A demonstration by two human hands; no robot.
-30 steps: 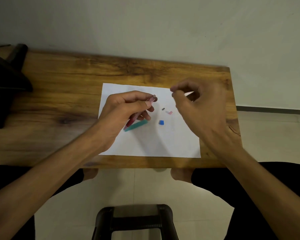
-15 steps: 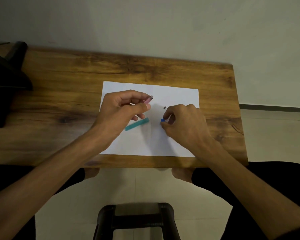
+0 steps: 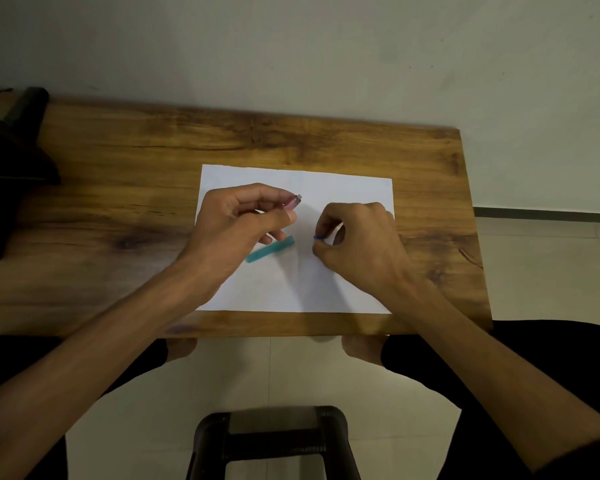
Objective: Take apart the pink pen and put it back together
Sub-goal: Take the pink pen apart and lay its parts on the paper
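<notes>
Wood table (image 3: 118, 188) is the biggest thing, with a white sheet of paper (image 3: 343, 188) lying on it. Left hand (image 3: 236, 223) is curled above the paper and pinches the pink pen (image 3: 291, 202), whose grey end pokes out past the fingertips. Right hand (image 3: 361, 244) is curled too, pinching a tiny blue piece (image 3: 317, 238). Between the hands, a teal pen part (image 3: 270, 249) lies on the paper
</notes>
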